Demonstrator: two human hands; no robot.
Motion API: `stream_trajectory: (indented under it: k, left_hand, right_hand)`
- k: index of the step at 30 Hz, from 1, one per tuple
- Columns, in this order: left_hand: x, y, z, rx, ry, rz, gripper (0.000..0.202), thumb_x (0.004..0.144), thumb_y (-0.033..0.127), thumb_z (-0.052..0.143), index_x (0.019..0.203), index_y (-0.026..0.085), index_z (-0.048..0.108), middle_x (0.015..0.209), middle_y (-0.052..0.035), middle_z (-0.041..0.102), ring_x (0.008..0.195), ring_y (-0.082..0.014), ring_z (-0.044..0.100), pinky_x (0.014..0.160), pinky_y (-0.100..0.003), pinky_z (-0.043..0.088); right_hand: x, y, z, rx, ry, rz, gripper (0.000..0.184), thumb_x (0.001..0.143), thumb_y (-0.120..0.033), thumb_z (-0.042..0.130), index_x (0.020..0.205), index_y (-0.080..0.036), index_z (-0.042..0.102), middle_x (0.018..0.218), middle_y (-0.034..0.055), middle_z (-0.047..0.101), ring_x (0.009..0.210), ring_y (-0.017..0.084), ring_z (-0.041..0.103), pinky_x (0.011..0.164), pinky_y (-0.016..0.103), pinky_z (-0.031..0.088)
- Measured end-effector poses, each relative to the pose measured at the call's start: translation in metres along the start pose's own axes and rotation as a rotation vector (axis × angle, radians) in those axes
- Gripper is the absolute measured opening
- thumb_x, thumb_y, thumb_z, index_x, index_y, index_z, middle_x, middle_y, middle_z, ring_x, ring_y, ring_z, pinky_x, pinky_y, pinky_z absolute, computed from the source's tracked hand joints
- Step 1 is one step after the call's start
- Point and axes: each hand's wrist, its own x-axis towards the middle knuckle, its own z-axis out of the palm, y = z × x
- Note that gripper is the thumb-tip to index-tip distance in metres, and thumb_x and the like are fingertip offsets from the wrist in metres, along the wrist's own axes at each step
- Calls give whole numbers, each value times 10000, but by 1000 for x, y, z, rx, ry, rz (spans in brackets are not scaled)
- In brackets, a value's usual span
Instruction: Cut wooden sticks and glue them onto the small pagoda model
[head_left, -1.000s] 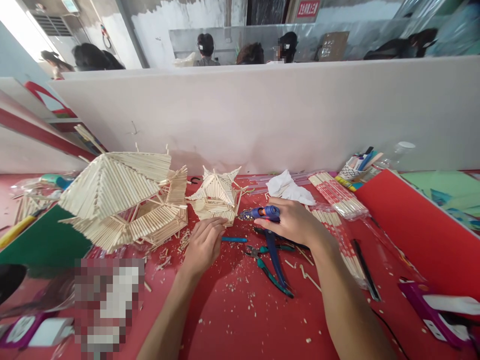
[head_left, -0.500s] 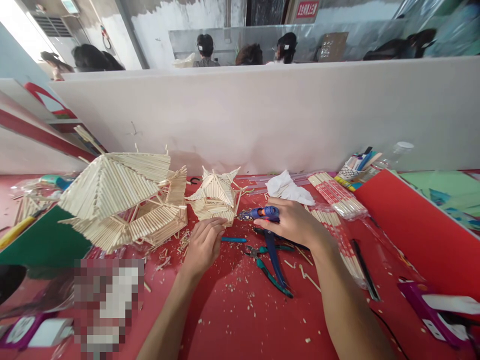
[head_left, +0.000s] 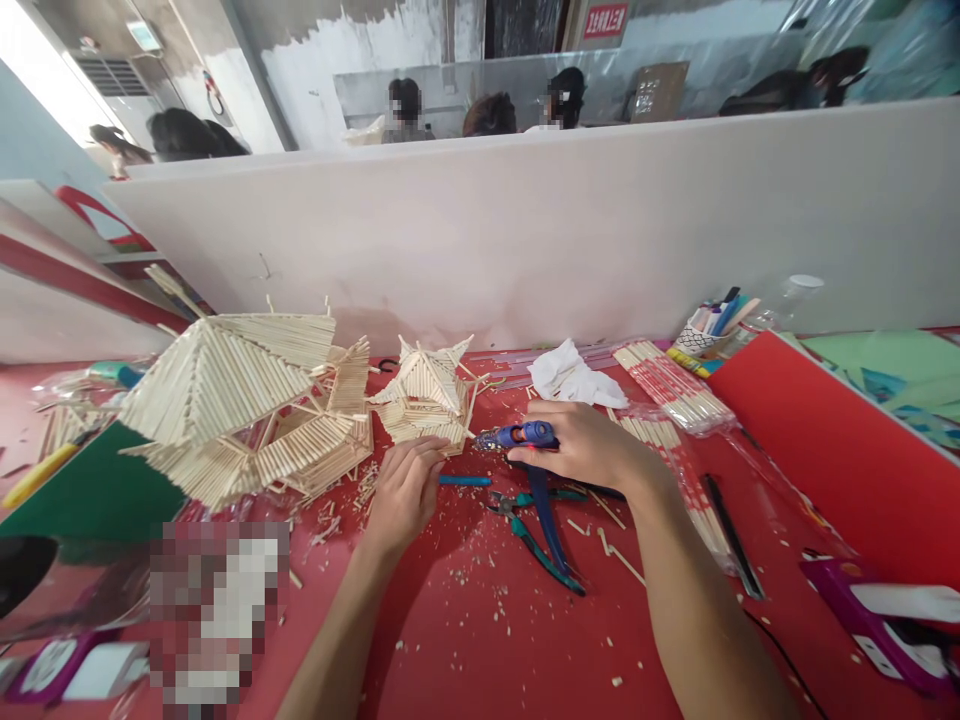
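My right hand (head_left: 581, 440) is wrapped round a blue hot glue gun (head_left: 536, 433), whose nozzle points left at a small pavilion model (head_left: 427, 385) made of thin wooden sticks. Nozzle and model are close together; whether they touch I cannot tell. At the front edge of that model, the closed fingers of my left hand (head_left: 405, 490) grip its base, with the fingertips partly hidden. A blue pen (head_left: 465, 481) lies just right of my left hand. Green-handled cutting pliers (head_left: 517, 510) rest on the red table below the glue gun.
A larger stick pavilion (head_left: 240, 400) stands at left beside a green board (head_left: 105, 490). Bundled sticks (head_left: 671, 385), white tissue (head_left: 574, 375), a pen cup (head_left: 701, 340) and a red board (head_left: 832, 450) are at right. Wood scraps litter the table before a white partition (head_left: 510, 230).
The glue gun has dipped slightly, its nozzle a little lower beside the small model. My left hand stays at the model's base. The view has shifted slightly.
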Motion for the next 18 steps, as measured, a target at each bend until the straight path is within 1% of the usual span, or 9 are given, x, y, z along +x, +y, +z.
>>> stream_trajectory:
  k: [5,11,14,18]
  left_hand:
    - [0,0,1,-2,11,-15,164,992,124,500,1089,218,592,1158,-86,734,1120,-212,675,964,-389,509]
    - [1,2,0,2,17,-9,177,987,103,508,1098,220,581,1163,-77,729,1137,-211,656,976,-390,495]
    - [4,6,-1,20,35,-4,160,986,102,521,1077,219,580,1120,-71,733,1083,-208,664,944,-373,489]
    - [12,16,-1,63,87,-32,137,982,113,535,1048,219,591,1041,-59,738,976,-202,676,882,-353,481]
  right_hand:
    - [3,-1,4,-33,29,-35,315,980,-474,598,806,-214,634,815,30,632,739,184,584,666,306,385]
    - [3,0,4,-41,27,-43,331,975,-494,602,802,-213,633,816,25,621,734,176,575,658,300,378]
    - [3,0,3,-40,52,-43,342,980,-492,598,791,-208,622,821,26,619,739,174,574,668,299,380]
    - [2,2,1,-32,69,-31,332,973,-477,611,777,-210,612,812,24,620,731,172,568,661,299,375]
